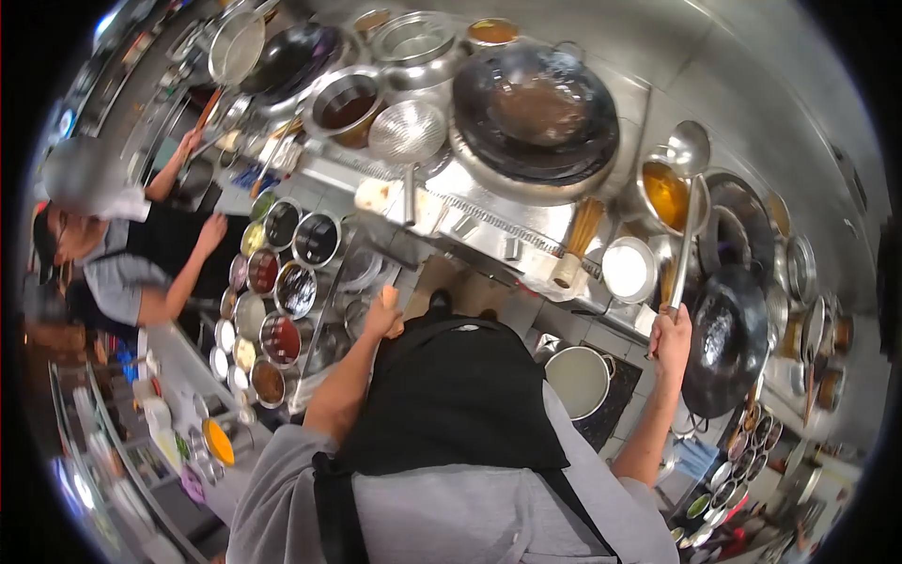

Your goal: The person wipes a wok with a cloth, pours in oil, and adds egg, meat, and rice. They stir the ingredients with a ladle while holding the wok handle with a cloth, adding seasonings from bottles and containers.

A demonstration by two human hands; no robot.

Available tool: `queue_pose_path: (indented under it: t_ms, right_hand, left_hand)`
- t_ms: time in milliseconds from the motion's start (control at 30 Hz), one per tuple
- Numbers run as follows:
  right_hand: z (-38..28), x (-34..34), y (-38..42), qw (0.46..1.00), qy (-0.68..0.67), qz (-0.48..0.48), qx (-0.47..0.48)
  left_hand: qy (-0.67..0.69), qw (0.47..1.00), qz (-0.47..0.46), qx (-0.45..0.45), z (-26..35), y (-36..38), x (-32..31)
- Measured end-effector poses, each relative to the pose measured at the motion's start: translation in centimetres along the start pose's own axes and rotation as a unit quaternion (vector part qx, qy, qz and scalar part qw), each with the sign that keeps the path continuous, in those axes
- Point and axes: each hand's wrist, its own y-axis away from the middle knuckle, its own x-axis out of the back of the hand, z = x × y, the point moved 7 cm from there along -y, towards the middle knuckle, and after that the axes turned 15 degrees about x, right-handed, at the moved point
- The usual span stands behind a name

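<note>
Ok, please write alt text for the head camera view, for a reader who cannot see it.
The camera wearer's right hand grips a long-handled ladle near a stove bearing a large dark wok. A black apron fills the lower middle; at picture left, a co-worker stands near filled metal containers.

Out front now, the long-handled silver metal ladle (691,218) sits gripped near its handle's end in the right hand (670,340), shaft pointing away, round bowl seen against the far rim of a metal pot (648,199) of amber liquid.
</note>
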Motion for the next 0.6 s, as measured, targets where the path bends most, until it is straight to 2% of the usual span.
queue_pose_path:
  t_ms: [67, 100, 133, 200, 233, 300, 333, 367, 400, 433, 467, 500, 533, 567, 600]
  right_hand:
    - [0.2, -2.3, -1.2, 0.998, -0.060, -0.025, 0.007]
    - [-0.1, -3.2, -2.0, 0.998, -0.045, -0.040, 0.015]
    - [0.7, -4.0, -3.1, 0.994, -0.086, -0.067, -0.002]
    - [1.5, -7.2, -3.7, 0.973, -0.200, -0.081, -0.082]
    - [1.9, -9.2, -3.6, 0.950, -0.276, -0.111, -0.096]
    - [1.2, -13.0, -2.4, 0.912, -0.343, -0.177, -0.142]
    - [0.5, -14.9, -1.6, 0.869, -0.396, -0.262, -0.139]
    - [1.0, -16.3, -0.7, 0.823, -0.448, -0.289, -0.195]
    - [1.9, -18.0, -0.4, 0.757, -0.485, -0.384, -0.211]
    - [1.7, -20.6, 1.1, 0.703, -0.503, -0.439, -0.245]
    - [1.2, -22.7, 3.0, 0.645, -0.518, -0.488, -0.278]
    - [0.7, -25.1, 5.0, 0.627, -0.500, -0.509, -0.311]
    - [0.0, -27.6, 7.3, 0.612, -0.481, -0.526, -0.341]
    - [-1.0, -30.1, 9.9, 0.570, -0.466, -0.554, -0.390]
    - [-2.0, -32.9, 12.4, 0.539, -0.428, -0.614, -0.387]
  left_hand:
    - [0.022, 0.997, 0.016, -0.066, -2.6, -1.7, -0.7]
    - [0.026, 0.998, 0.016, -0.052, -2.0, 0.5, 0.7]
    - [0.034, 0.999, 0.020, -0.036, -0.6, 2.9, 1.9]
    - [0.054, 0.998, 0.028, 0.028, -3.7, 1.7, 2.3]
    - [0.102, 0.993, 0.047, 0.036, -3.9, 2.7, 3.4]
    - [0.205, 0.975, 0.068, 0.051, -5.1, 5.1, 5.1]
    - [0.261, 0.961, 0.074, 0.051, -6.2, 5.9, 5.9]
    - [0.307, 0.945, 0.088, 0.067, -7.5, 6.8, 6.5]
    - [0.350, 0.928, 0.102, 0.080, -9.1, 8.1, 7.1]
    - [0.373, 0.914, 0.124, 0.103, -10.6, 10.0, 7.7]
    - [0.441, 0.883, 0.139, 0.081, -11.3, 12.2, 8.7]
    - [0.502, 0.849, 0.156, 0.053, -12.3, 14.4, 9.9]
    - [0.518, 0.834, 0.175, 0.065, -13.8, 16.7, 10.8]
    - [0.533, 0.815, 0.194, 0.117, -15.7, 19.1, 11.2]
    - [0.546, 0.794, 0.208, 0.166, -17.8, 20.8, 11.2]
